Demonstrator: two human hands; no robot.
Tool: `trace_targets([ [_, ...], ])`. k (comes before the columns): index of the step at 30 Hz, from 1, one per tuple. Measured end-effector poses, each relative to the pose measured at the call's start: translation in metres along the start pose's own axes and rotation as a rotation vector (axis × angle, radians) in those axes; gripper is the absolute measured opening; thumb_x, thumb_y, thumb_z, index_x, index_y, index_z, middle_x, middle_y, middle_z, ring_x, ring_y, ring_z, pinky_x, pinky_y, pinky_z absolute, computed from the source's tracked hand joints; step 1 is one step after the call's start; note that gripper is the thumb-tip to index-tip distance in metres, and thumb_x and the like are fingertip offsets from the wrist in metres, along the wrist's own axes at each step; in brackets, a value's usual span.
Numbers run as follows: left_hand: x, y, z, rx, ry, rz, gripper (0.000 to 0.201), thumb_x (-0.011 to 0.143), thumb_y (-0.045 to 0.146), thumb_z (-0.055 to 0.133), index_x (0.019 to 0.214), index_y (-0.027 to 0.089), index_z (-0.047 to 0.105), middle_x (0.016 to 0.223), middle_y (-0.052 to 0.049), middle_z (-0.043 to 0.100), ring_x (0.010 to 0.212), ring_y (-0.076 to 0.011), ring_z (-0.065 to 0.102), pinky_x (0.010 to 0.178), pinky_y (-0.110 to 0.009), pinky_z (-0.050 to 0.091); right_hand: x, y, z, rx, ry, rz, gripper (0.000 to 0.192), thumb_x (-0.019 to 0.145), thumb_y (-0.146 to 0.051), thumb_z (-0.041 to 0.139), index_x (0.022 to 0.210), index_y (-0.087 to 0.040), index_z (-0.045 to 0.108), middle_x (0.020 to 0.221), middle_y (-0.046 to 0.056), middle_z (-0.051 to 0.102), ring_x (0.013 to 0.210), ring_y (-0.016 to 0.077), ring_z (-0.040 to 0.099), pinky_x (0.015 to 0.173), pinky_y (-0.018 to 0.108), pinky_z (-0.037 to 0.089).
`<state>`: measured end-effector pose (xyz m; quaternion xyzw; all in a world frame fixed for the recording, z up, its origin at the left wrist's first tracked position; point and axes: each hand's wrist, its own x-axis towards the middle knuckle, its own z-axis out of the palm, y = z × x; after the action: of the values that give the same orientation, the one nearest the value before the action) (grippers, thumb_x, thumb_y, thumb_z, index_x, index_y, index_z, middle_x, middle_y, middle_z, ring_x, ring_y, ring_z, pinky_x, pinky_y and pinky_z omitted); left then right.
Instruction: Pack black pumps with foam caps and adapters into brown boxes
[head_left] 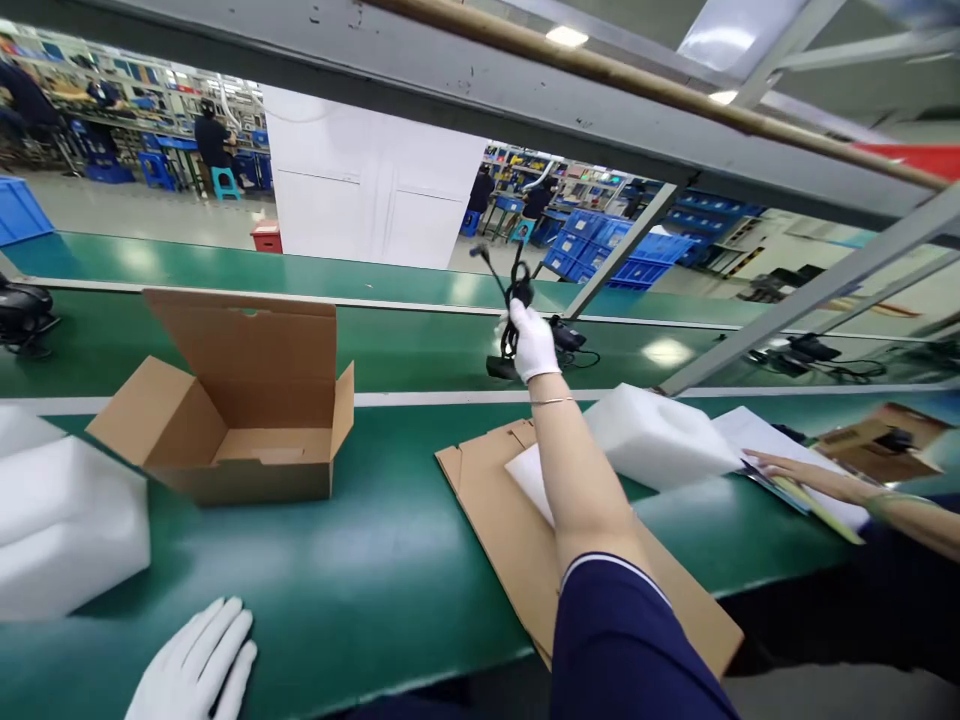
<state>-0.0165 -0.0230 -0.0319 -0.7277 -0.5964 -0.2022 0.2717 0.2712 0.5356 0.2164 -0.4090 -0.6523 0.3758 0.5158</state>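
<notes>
My right hand (534, 340), in a white glove, reaches far forward and is closed round a bundled black cable (517, 290). A plug end of the cable sticks up to the left. Behind and below that hand, black devices (568, 335) with cords sit on the green belt. My left hand (196, 665), also gloved in white, lies flat on the green table at the bottom left with nothing in it. Ahead of it stands an open brown cardboard box (262, 445), its flaps raised. White foam blocks (75, 520) lie to the left.
Flat cardboard (480, 480) lies under my right arm, beside more white foam (660, 435). At the right, a co-worker's hand (810, 470) rests on papers near another open box (885, 440). A metal frame post (810, 290) slants across the right side.
</notes>
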Motion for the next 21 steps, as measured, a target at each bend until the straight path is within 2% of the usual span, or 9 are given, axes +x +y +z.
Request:
trace_targets([
  [2, 0.013, 0.007, -0.009, 0.007, -0.001, -0.068, 0.024, 0.096, 0.022, 0.055, 0.110, 0.014, 0.073, 0.115, -0.014, 0.077, 0.104, -0.0326, 0.072, 0.092, -0.047, 0.055, -0.025, -0.047, -0.001, 0.175, -0.042, -0.115, 0.059, 0.080, -0.081, 0.067, 0.087, -0.023, 0.060, 0.079, -0.002, 0.060, 0.073, 0.0145, 0.060, 0.076, 0.031, 0.057],
  [4, 0.022, 0.014, -0.016, -0.003, -0.008, -0.113, 0.026, 0.100, 0.024, 0.052, 0.113, 0.012, 0.071, 0.116, -0.015, 0.076, 0.107, -0.0331, 0.070, 0.094, -0.048, 0.054, -0.062, -0.088, 0.000, 0.226, -0.133, -0.182, 0.059, 0.080, -0.081, 0.068, 0.087, -0.022, 0.061, 0.080, -0.001, 0.060, 0.075, 0.0149, 0.063, 0.077, 0.031, 0.058],
  [6, 0.026, 0.019, -0.020, -0.016, -0.005, -0.169, 0.024, 0.102, 0.025, 0.053, 0.114, 0.012, 0.070, 0.117, -0.015, 0.075, 0.109, -0.0328, 0.069, 0.095, -0.048, 0.054, -0.107, -0.119, 0.002, 0.148, -0.262, -0.214, 0.059, 0.084, -0.080, 0.065, 0.087, -0.021, 0.063, 0.079, 0.000, 0.060, 0.075, 0.0166, 0.064, 0.075, 0.033, 0.058],
  [9, 0.026, 0.023, -0.023, -0.043, 0.000, -0.239, 0.021, 0.102, 0.027, 0.057, 0.112, 0.014, 0.070, 0.116, -0.013, 0.075, 0.111, -0.0313, 0.069, 0.097, -0.048, 0.055, -0.176, -0.138, 0.006, -0.117, -0.425, -0.348, 0.056, 0.091, -0.075, 0.060, 0.089, -0.020, 0.066, 0.080, 0.002, 0.060, 0.077, 0.0191, 0.062, 0.075, 0.036, 0.055],
  [11, 0.026, 0.023, -0.024, -0.055, -0.004, -0.257, 0.020, 0.101, 0.026, 0.059, 0.112, 0.015, 0.071, 0.117, -0.013, 0.075, 0.111, -0.0313, 0.069, 0.098, -0.048, 0.056, -0.217, -0.135, 0.009, -0.288, -0.533, -0.508, 0.047, 0.095, -0.066, 0.060, 0.088, -0.020, 0.067, 0.083, 0.003, 0.061, 0.081, 0.0203, 0.060, 0.078, 0.037, 0.054],
  [14, 0.025, 0.023, -0.025, -0.061, -0.002, -0.258, 0.020, 0.101, 0.026, 0.060, 0.112, 0.014, 0.071, 0.117, -0.013, 0.075, 0.112, -0.0322, 0.069, 0.098, -0.050, 0.056, -0.268, -0.114, 0.012, -0.411, -0.723, -0.725, 0.029, 0.100, -0.045, 0.060, 0.085, -0.021, 0.066, 0.083, 0.005, 0.064, 0.084, 0.0208, 0.058, 0.089, 0.040, 0.053],
  [17, 0.026, 0.023, -0.025, -0.069, 0.008, -0.242, 0.020, 0.101, 0.027, 0.059, 0.111, 0.014, 0.072, 0.116, -0.013, 0.076, 0.111, -0.0326, 0.069, 0.097, -0.050, 0.056, -0.309, -0.081, 0.012, -0.503, -0.775, -0.880, 0.018, 0.097, -0.033, 0.060, 0.088, -0.020, 0.068, 0.081, 0.005, 0.063, 0.079, 0.0200, 0.056, 0.103, 0.046, 0.048],
  [19, 0.026, 0.023, -0.025, -0.073, 0.009, -0.228, 0.021, 0.101, 0.026, 0.059, 0.110, 0.013, 0.072, 0.115, -0.014, 0.075, 0.110, -0.0334, 0.069, 0.096, -0.050, 0.056, -0.331, -0.058, 0.012, -0.620, -0.777, -0.954, 0.018, 0.093, -0.034, 0.062, 0.085, -0.019, 0.067, 0.078, 0.005, 0.062, 0.076, 0.0204, 0.055, 0.099, 0.046, 0.049],
  [21, 0.027, 0.022, -0.025, -0.078, 0.009, -0.225, 0.021, 0.100, 0.026, 0.060, 0.111, 0.012, 0.072, 0.115, -0.015, 0.075, 0.110, -0.0342, 0.069, 0.097, -0.051, 0.056, -0.350, -0.039, 0.012, -0.764, -0.795, -0.975, 0.022, 0.092, -0.037, 0.066, 0.079, -0.019, 0.065, 0.077, 0.006, 0.062, 0.076, 0.0217, 0.054, 0.082, 0.041, 0.050],
])
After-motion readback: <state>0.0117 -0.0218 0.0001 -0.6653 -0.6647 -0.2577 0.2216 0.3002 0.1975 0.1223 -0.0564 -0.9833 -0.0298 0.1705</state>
